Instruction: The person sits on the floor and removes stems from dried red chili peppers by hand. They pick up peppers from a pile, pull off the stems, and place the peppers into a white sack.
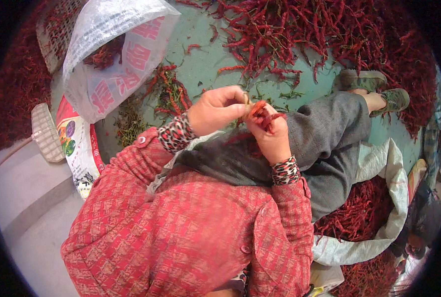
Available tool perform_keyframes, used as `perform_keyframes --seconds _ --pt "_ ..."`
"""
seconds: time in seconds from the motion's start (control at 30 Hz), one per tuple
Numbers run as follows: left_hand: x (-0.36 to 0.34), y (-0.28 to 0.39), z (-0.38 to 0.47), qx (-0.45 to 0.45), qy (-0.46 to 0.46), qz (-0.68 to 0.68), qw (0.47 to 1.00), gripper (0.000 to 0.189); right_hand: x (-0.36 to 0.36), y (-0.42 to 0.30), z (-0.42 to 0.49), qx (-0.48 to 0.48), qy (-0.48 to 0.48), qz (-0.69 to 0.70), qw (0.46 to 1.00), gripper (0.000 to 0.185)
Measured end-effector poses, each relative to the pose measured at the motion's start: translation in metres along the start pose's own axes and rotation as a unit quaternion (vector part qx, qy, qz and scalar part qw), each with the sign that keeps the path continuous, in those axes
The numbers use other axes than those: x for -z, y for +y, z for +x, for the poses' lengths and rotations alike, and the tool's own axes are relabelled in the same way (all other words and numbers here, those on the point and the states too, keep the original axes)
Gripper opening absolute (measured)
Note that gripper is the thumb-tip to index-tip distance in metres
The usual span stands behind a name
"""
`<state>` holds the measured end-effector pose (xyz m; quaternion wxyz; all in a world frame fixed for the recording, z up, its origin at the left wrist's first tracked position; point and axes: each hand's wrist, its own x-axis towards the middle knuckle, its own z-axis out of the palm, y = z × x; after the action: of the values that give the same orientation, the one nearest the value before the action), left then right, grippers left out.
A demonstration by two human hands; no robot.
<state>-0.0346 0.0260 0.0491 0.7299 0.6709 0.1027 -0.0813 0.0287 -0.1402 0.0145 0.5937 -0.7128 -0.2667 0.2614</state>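
Above my lap, my right hand (271, 134) is closed around a few dried red chili peppers (258, 110), some of them sticking out past the thumb. Beside it, my left hand (216, 110) pinches thin pale stems (247, 98) between thumb and forefinger, at the top of the same chilies. The fingertips of both hands almost touch. Grey trousers (328, 118) cover my legs, which stretch to the right. A few more red chilies (253, 144) lie on the lap, partly hidden under my right hand.
A large heap of red chilies (298, 26) spreads over the green floor (202, 33). At left stand a clear plastic bag (131, 74) with printing, a printed sack (81, 156) and a perforated crate (59, 29). Discarded stems (129, 126) lie nearby. A white woven sack (399, 185) holds chilies at right.
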Motion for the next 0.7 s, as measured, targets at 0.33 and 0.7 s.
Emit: perform_keyframes --seconds 0.33,0.7 --pt "0.088 -0.096 0.050 0.046 0.112 0.518 0.847 0.031 0.025 -0.016 -0.001 -0.153 0.151 0.478 0.852 0.014" --pt "0.100 -0.126 0.070 0.121 0.191 0.580 0.782 0.033 0.020 -0.009 0.005 -0.132 0.118 0.643 0.745 0.012"
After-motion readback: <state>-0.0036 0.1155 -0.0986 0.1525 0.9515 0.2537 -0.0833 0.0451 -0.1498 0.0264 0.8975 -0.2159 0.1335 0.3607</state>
